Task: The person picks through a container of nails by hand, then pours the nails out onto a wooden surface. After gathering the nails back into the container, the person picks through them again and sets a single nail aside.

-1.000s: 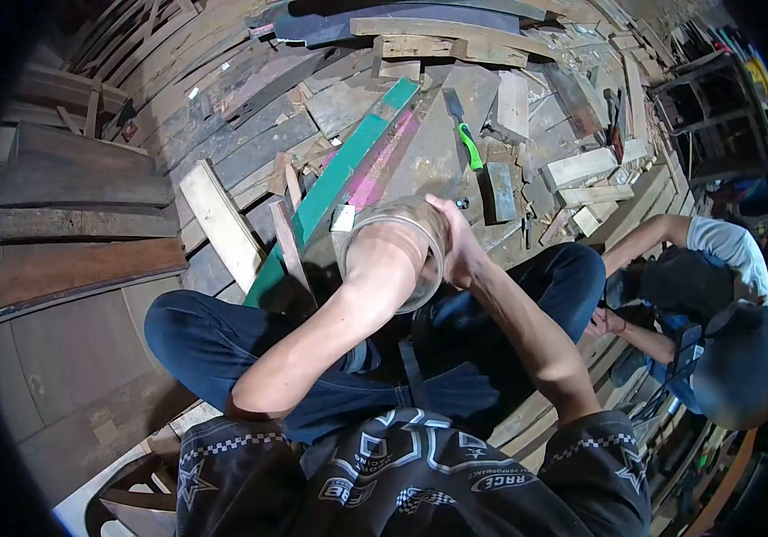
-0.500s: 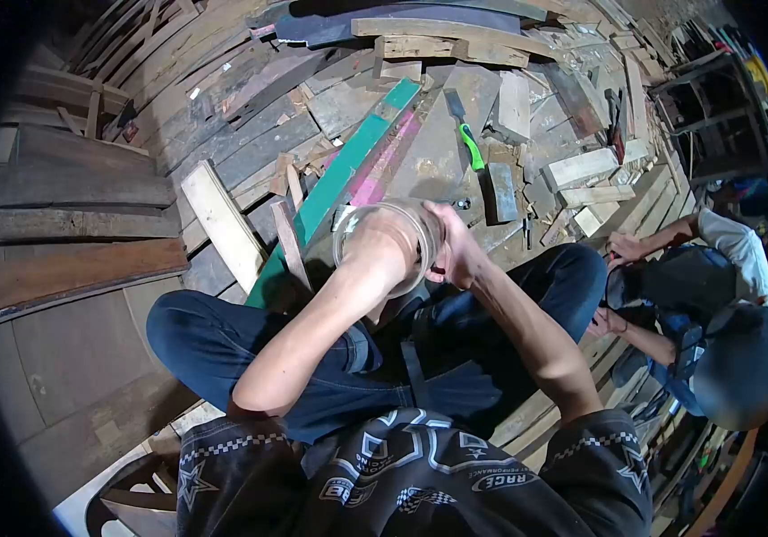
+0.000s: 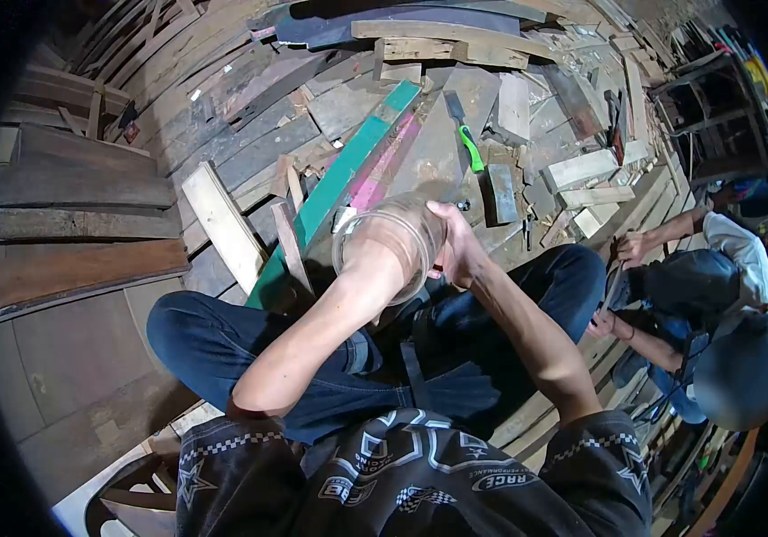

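Observation:
My left forearm reaches into the mouth of a clear jar (image 3: 423, 211), which is held above my lap. Through its wall and rim, my left hand (image 3: 386, 247) shows only dimly, and its fingers are hidden. My right hand (image 3: 458, 246) wraps round the jar's right side from outside, thumb near the far end. Beyond the jar, a long green-painted plank (image 3: 348, 174) slants across the floor. A chisel with a bright green handle (image 3: 471, 149) lies past my right hand, close to a dark metal-faced block (image 3: 501, 193).
Wood offcuts (image 3: 579, 168) and shavings cover the floor ahead. A pale board (image 3: 222, 224) lies at left, and stacked beams (image 3: 451, 49) stand at the back. At right, another person (image 3: 715, 268) sits close by with both hands on a thin strip. Pliers (image 3: 615, 125) lie beyond the offcuts.
The jar and my left hand have shifted slightly, with the jar's mouth turning a little. My right hand keeps its hold. The other person's hands and head have moved slightly.

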`<state>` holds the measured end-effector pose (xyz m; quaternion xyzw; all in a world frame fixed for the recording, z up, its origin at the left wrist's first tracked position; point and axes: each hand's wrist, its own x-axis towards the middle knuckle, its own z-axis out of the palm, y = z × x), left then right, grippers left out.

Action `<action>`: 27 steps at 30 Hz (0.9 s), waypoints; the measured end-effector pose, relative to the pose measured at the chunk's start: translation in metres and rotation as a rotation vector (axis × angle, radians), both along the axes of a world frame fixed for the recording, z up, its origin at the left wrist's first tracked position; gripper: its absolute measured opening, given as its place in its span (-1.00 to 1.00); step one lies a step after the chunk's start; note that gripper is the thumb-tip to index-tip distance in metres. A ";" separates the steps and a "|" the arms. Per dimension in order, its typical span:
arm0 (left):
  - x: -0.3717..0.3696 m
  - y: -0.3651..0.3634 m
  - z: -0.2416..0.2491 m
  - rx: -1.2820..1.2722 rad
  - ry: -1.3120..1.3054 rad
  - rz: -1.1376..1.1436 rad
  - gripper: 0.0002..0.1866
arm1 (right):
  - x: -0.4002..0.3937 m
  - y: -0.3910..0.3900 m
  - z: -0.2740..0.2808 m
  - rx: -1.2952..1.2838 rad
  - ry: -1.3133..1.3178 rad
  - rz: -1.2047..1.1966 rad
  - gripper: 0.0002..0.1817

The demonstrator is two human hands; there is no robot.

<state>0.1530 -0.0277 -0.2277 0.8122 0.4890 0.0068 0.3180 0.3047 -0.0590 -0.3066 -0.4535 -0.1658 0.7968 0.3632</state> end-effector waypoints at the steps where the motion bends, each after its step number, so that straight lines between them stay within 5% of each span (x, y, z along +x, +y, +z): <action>1: 0.000 0.000 -0.006 -0.009 -0.030 0.019 -0.72 | 0.001 0.001 -0.001 -0.006 -0.001 -0.006 -0.37; 7: 0.003 -0.005 0.002 -0.082 -0.047 0.081 -0.76 | -0.005 0.002 0.003 0.006 -0.006 -0.087 -0.40; 10: -0.013 -0.022 -0.007 0.184 -0.191 -0.011 -0.82 | -0.009 0.001 0.016 -0.063 -0.035 -0.101 -0.39; 17: -0.017 -0.032 0.059 0.261 -0.078 -0.060 -0.85 | -0.006 0.001 0.016 -0.037 0.022 -0.131 -0.42; 27: -0.023 -0.012 0.068 0.126 -0.464 0.005 -0.82 | 0.000 0.002 0.024 -0.023 0.098 -0.138 -0.37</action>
